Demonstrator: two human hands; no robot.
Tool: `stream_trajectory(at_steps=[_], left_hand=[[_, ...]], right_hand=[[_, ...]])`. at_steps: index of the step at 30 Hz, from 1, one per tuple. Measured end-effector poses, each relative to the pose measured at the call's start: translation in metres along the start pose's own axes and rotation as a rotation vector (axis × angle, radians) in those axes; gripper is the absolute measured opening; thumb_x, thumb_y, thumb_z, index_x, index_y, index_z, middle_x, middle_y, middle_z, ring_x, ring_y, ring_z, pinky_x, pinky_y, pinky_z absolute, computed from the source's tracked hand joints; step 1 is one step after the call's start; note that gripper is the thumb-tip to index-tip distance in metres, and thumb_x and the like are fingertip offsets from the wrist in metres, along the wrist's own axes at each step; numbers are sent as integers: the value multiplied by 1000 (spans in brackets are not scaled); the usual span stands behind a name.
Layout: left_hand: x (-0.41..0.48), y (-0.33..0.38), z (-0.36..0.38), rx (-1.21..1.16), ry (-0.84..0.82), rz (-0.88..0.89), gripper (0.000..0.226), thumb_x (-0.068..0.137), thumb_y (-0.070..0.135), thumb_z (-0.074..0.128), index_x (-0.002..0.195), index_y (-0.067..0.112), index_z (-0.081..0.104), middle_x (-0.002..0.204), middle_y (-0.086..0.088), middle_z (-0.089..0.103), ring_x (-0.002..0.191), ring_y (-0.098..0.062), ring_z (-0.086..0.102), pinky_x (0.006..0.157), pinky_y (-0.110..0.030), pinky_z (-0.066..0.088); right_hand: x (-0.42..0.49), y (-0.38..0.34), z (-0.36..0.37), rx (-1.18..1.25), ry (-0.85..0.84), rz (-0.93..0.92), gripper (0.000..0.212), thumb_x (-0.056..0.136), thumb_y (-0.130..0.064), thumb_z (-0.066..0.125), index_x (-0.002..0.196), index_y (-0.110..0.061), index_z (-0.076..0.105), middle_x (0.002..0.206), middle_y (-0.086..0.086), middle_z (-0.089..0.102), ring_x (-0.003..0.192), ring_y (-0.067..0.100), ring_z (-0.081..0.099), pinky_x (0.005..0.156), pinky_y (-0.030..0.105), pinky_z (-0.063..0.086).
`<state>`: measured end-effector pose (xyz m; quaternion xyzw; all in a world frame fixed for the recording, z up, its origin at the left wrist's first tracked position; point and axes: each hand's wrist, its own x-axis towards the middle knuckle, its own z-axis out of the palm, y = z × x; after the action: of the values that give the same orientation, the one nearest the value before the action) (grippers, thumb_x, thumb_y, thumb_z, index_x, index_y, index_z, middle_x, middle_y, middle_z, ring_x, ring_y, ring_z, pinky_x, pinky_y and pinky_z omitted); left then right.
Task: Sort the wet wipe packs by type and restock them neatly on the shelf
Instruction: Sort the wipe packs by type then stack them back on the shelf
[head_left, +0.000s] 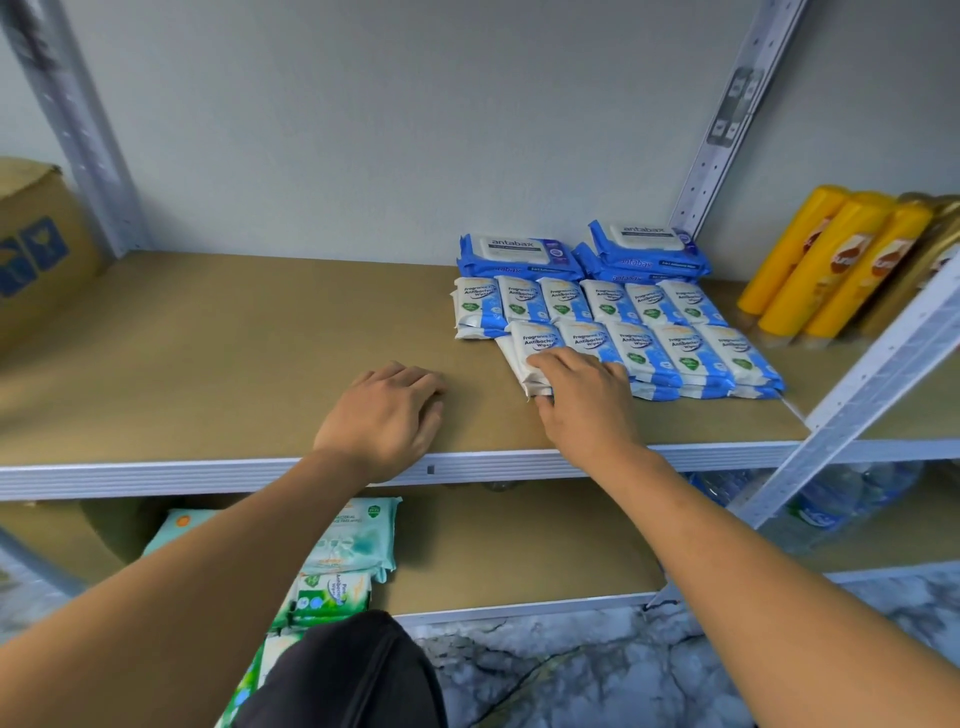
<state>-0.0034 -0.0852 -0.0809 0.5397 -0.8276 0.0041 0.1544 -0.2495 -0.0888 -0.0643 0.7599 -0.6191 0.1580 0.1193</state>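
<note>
The right hand (576, 400) clasps the leftmost white-and-blue soft wipe pack (537, 340), printed "Fragrance… Wipes", centre-right on the brown board shelf (234, 364). The left hand (387, 415) rests there, loosely curled, holding nothing. Behind, flat blue packs (519, 254) read "antabax". The labels on the yellow plastic bottles (831, 260) are blurred.

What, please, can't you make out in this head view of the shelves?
Head view:
Front-left white pack: right hand covers it; grip or press unclear.
Green packs below: left forearm and knee hide most.
Cardboard box: cut off by left edge.
Bottles on lower right: blurred, behind the upright.
</note>
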Motion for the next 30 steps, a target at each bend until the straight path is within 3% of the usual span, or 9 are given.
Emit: stream_trajectory(at_steps=[4, 7, 11, 18, 30], left_hand=[[1, 5, -6, -3, -72, -30, 55, 94, 49, 20, 124, 23, 58, 123, 3, 63, 109, -23, 55, 93, -38, 45], [2, 17, -14, -39, -160, -69, 41, 103, 41, 32, 134, 20, 50, 126, -4, 58, 110, -26, 55, 93, -37, 45], [-11, 37, -39, -97, -156, -77, 50, 102, 40, 39, 148, 21, 35, 141, -5, 51, 121, -28, 53, 99, -41, 45], [-53, 70, -105, 25, -95, -78, 58, 93, 57, 52, 142, 25, 47, 144, 3, 49, 129, -22, 47, 104, -39, 43], [-112, 78, -179, 178, -46, -205, 55, 92, 51, 58, 139, 24, 49, 142, 1, 52, 126, -25, 50, 104, -42, 45]], right_hand=[[-7, -4, -24, -11, -206, -3, 60, 99, -40, 50, 154, -29, 28, 162, -3, 24, 150, 23, 18, 121, 45, 14], [-15, -6, -44, -11, -280, 35, 68, 98, -46, 50, 156, -31, 20, 165, 1, 14, 152, 27, 10, 122, 49, 9], [-27, -6, -81, -13, -282, 63, 70, 95, -51, 53, 155, -31, 23, 163, 1, 20, 149, 28, 17, 120, 50, 16], [-46, -21, -155, -16, -299, 51, 67, 92, -58, 54, 149, -28, 36, 155, 3, 35, 139, 31, 33, 114, 51, 28], [-49, -86, -191, 105, -297, -113, 62, 90, -52, 60, 142, -21, 46, 144, 8, 48, 130, 33, 45, 103, 47, 42]])
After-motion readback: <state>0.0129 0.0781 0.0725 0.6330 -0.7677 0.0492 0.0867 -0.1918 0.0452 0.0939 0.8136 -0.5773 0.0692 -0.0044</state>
